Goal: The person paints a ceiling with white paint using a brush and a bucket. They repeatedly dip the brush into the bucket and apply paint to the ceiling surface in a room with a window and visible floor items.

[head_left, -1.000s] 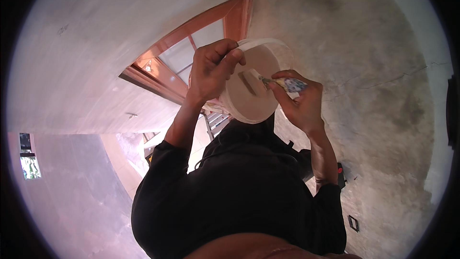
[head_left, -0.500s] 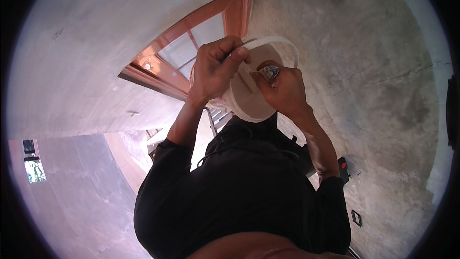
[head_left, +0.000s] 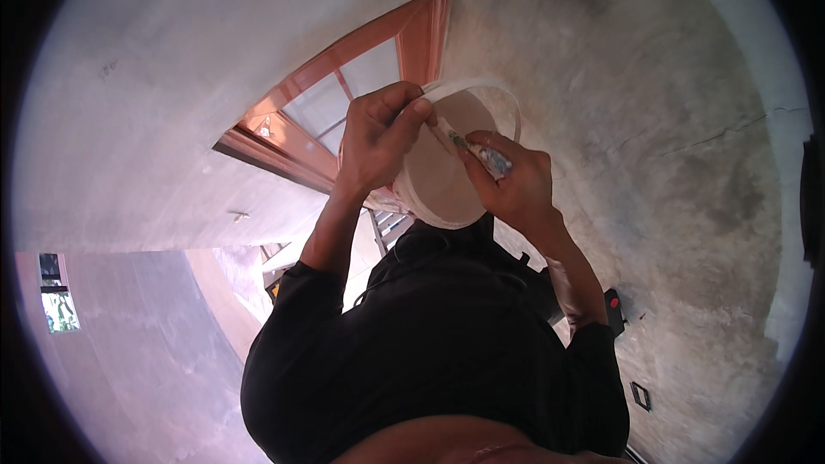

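Observation:
A white bucket (head_left: 431,217) with a raised pale handle (head_left: 483,83) is held up in front of my chest. Pale, smooth paint-like material (head_left: 449,189) shows inside its round mouth. My left hand (head_left: 378,142) is closed on the bucket's far left rim, thumb toward the opening. Over the mouth, my right hand (head_left: 520,176) grips a paint-smeared paintbrush (head_left: 493,160). The brush slants toward the rim beside my left thumb; fingers partly cover it, and its tip is hard to make out.
A bare grey wall (head_left: 679,163) with a crack rises at the right, and another wall (head_left: 189,77) at the left. A reddish-brown framed window or door (head_left: 404,34) stands beyond the bucket. A dark object with a red spot (head_left: 614,309) is at the lower right.
The paintbrush has turned in my right hand, and its front part now points toward the rim near my left thumb. Both hands and the bucket sit slightly lower in view.

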A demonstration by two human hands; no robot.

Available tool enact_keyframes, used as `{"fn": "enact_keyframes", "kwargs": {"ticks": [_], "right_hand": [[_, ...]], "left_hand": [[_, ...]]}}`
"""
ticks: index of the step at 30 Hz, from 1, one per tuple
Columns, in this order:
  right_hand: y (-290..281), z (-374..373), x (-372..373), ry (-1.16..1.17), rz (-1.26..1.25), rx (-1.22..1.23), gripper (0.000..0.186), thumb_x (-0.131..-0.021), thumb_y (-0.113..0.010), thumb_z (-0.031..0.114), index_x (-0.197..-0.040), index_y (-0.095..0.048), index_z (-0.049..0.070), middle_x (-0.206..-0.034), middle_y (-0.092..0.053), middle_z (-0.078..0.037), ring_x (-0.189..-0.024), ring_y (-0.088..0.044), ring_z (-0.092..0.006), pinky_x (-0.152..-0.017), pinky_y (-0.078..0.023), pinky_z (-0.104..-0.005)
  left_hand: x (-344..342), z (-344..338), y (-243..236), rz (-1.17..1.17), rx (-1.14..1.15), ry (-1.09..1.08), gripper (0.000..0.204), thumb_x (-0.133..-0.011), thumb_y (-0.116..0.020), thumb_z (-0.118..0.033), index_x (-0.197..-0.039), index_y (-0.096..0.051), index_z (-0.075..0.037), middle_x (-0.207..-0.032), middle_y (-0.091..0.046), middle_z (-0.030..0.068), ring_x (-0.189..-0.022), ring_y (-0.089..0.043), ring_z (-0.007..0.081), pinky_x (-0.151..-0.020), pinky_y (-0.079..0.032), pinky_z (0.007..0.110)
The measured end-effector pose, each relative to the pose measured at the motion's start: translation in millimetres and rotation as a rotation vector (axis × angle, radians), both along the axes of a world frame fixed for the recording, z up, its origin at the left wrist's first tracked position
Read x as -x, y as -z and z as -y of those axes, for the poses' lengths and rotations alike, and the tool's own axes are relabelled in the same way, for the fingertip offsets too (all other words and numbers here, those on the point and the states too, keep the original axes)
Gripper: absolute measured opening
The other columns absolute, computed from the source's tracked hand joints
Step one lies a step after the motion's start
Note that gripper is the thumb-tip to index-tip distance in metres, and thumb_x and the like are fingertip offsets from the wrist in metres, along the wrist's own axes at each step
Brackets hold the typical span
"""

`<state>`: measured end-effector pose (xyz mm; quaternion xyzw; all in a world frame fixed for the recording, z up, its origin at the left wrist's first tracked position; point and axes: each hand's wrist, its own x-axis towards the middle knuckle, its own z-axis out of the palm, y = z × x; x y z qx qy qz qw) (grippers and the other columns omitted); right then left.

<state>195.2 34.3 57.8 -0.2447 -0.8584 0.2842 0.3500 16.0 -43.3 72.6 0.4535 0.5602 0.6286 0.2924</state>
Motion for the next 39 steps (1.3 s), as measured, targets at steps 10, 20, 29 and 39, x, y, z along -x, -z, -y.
{"fn": "enact_keyframes", "kwargs": {"ticks": [10, 20, 29, 39], "right_hand": [[-12, 2, -25, 0.036, -0.167, -0.155, 0.018, -0.082, -0.070, 0.004, -0.098, -0.067, -0.003, -0.089, -0.071, -0.013, -0.077, -0.070, -0.0218, -0.066, -0.056, -0.0295], [13, -21, -10, -0.301, -0.351, 1.074, 0.017, -0.087, -0.064, 0.002, -0.099, -0.064, -0.010, -0.088, -0.069, -0.018, -0.080, -0.068, -0.0212, -0.072, -0.059, -0.0330], [9, -25, -16, -0.103, -0.176, -0.105, 0.025, -0.080, -0.072, 0.003, -0.104, -0.067, -0.002, -0.096, -0.071, -0.012, -0.084, -0.068, -0.0135, -0.071, -0.056, -0.0272], [-22, -8, -47, 0.013, -0.287, 0.342, 0.017, -0.083, -0.069, 0.004, -0.098, -0.068, -0.004, -0.083, -0.070, -0.015, -0.075, -0.070, -0.0176, -0.066, -0.056, -0.0277]], "left_hand": [[11, 4, 9, 0.037, -0.098, -0.081, 0.024, -0.092, -0.056, -0.018, -0.076, -0.062, -0.002, -0.059, -0.052, -0.0029, -0.053, -0.044, 0.0032, -0.051, -0.034, 0.021], [13, -3, 7, 0.021, -0.119, -0.083, 0.024, -0.093, -0.056, -0.018, -0.075, -0.062, -0.002, -0.057, -0.049, -0.0038, -0.051, -0.042, 0.0027, -0.049, -0.032, 0.020], [8, 0, 6, 0.060, -0.063, -0.067, 0.023, -0.093, -0.056, -0.017, -0.078, -0.062, -0.001, -0.060, -0.051, -0.0034, -0.052, -0.042, 0.0030, -0.049, -0.032, 0.020], [10, -1, 9, 0.016, -0.112, -0.112, 0.025, -0.094, -0.056, -0.019, -0.076, -0.061, -0.001, -0.059, -0.051, -0.0024, -0.050, -0.041, 0.0028, -0.048, -0.032, 0.020]]}}
